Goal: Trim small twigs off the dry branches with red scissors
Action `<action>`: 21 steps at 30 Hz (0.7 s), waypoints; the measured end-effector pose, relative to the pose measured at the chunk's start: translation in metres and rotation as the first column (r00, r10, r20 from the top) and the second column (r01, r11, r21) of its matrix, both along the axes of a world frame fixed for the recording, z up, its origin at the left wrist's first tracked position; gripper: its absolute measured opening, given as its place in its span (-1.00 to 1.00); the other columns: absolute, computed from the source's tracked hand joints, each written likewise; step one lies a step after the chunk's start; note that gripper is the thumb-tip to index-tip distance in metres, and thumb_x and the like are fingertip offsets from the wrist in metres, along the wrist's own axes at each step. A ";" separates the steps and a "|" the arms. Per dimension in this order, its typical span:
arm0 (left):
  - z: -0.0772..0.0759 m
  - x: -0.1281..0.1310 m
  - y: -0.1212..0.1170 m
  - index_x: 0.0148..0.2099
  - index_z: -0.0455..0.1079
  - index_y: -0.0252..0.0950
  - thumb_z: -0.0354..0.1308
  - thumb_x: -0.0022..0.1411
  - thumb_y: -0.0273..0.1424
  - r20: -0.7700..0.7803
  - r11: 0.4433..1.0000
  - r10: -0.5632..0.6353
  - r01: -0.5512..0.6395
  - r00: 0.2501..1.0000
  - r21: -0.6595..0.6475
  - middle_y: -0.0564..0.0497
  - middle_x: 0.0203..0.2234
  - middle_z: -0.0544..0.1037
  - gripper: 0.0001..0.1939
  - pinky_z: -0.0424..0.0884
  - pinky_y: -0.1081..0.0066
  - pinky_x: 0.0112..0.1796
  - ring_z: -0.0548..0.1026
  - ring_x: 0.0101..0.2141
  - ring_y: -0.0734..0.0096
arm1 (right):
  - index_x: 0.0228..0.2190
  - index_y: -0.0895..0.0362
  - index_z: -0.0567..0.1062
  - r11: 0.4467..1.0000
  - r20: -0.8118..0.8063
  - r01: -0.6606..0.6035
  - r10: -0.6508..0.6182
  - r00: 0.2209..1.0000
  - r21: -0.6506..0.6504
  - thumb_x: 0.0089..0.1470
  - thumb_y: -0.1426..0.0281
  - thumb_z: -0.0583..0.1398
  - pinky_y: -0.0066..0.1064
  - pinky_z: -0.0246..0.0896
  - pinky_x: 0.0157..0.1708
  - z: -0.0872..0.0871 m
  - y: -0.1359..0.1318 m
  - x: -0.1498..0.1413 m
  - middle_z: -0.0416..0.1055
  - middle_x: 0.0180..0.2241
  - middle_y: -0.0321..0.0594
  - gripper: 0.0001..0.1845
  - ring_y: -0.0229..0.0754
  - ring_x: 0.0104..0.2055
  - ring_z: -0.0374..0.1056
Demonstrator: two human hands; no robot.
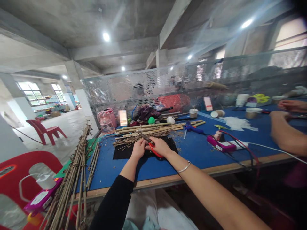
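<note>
Over a black cloth [122, 153] on the blue table, my two hands are close together. My right hand [161, 147] is wrapped round red-handled scissors [156, 151], whose blades point up and to the left. Close beside the blades, my left hand [138, 149] is closed in a pinch; what lies between its fingers is too small to make out. Thin brown twigs [127, 140] lie on the cloth just beyond my hands. Behind them are several thicker pale sticks [144, 129], laid lengthwise.
A bundle of long dry stalks [78, 163] overhangs the table's left edge. A blue-handled tool [193, 128], a purple power strip [222, 144] and cables lie to the right. Another person's arm [286, 127] reaches in there. A pink bag [107, 121] stands by the mesh partition [115, 92].
</note>
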State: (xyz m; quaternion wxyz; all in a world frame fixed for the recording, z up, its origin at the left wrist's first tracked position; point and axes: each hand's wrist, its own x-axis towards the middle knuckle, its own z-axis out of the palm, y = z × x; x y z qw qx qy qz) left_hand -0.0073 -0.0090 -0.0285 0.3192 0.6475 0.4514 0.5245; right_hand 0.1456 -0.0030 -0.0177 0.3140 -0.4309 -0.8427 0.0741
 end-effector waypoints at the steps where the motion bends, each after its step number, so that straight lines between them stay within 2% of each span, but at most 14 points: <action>1: 0.000 0.000 0.001 -0.34 0.44 -0.34 -0.04 0.14 -0.30 -0.014 1.000 0.023 -0.022 1.000 0.015 -0.02 -0.48 0.51 -0.72 0.27 0.43 -0.33 0.40 -0.44 0.39 | -0.21 0.04 0.37 1.000 0.006 0.010 -0.010 1.000 0.030 -0.10 0.04 0.17 -0.44 0.13 -0.34 0.000 0.000 -0.001 0.43 -0.30 -0.21 -0.55 -0.14 -0.25 0.35; 5: -0.001 -0.002 0.002 -0.36 0.45 -0.34 0.00 0.10 -0.30 -0.057 0.994 0.103 -0.100 0.993 0.047 -0.01 -0.48 0.52 -0.74 0.26 0.43 -0.30 0.40 -0.42 0.37 | -0.16 0.11 0.34 0.988 0.030 0.030 -0.035 0.999 0.152 -0.17 0.01 0.20 -0.35 0.15 -0.21 -0.002 0.002 -0.003 0.38 -0.21 -0.13 -0.42 -0.09 -0.14 0.29; 13: 0.003 -0.002 -0.001 -0.38 0.48 -0.33 0.03 0.07 -0.35 -0.083 0.991 0.118 -0.112 0.990 0.072 -0.03 -0.44 0.55 -0.78 0.27 0.40 -0.25 0.43 -0.38 0.33 | -0.11 0.16 0.31 0.977 0.067 0.069 -0.083 0.994 0.200 -0.18 -0.02 0.19 -0.24 0.11 -0.12 -0.003 0.004 -0.003 0.32 -0.20 -0.06 -0.33 -0.05 -0.12 0.24; 21: 0.006 -0.002 -0.004 -0.28 0.49 -0.31 0.02 0.10 -0.37 -0.089 0.992 0.091 -0.082 0.992 0.097 -0.05 -0.37 0.55 -0.76 0.27 0.36 -0.20 0.44 -0.32 0.29 | -0.18 0.12 0.35 0.992 -0.019 -0.022 0.024 1.000 0.122 -0.10 0.08 0.19 -0.32 0.12 -0.15 -0.002 0.003 -0.001 0.36 -0.22 -0.14 -0.51 -0.11 -0.12 0.26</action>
